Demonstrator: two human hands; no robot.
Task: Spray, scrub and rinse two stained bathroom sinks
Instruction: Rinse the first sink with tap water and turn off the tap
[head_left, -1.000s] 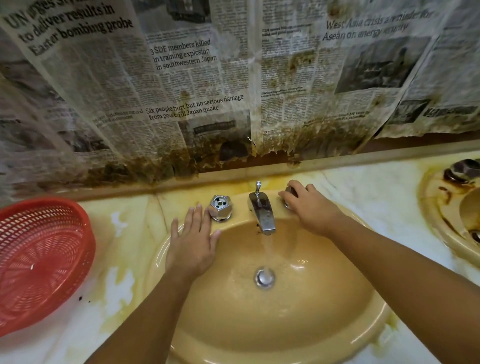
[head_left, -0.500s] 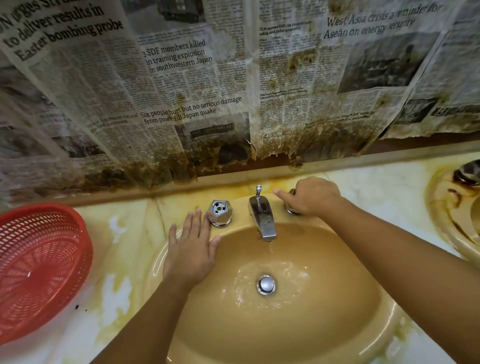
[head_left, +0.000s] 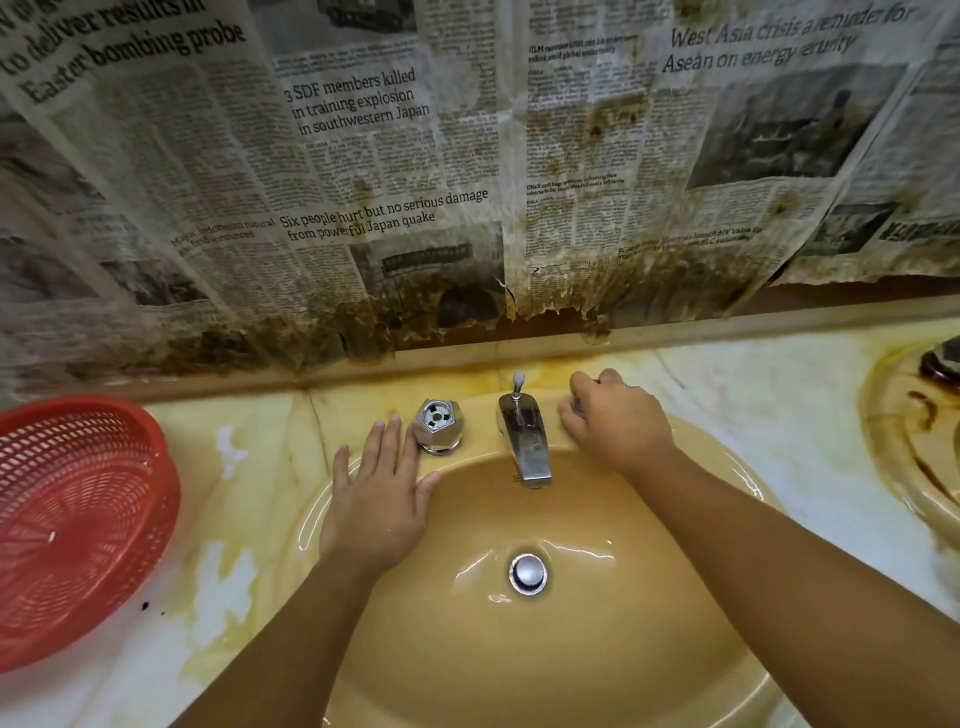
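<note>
Left hand (head_left: 379, 499) flat on wet sink (head_left: 571, 654), right hand (head_left: 615, 426) around tap handle (head_left: 572, 403).

White marble-look countertop (head_left: 753, 395), heavy yellow staining along the back edge and around the basin. Tan oval sink (head_left: 597, 660) set into the middle, wet and glossy. Red plastic mesh basket (head_left: 78, 519) sits at the left edge, just beside the sink. A few dark specks (head_left: 145, 605) near the basket. Second sink (head_left: 914, 457), brown-streaked, cut off at the right edge.
</note>
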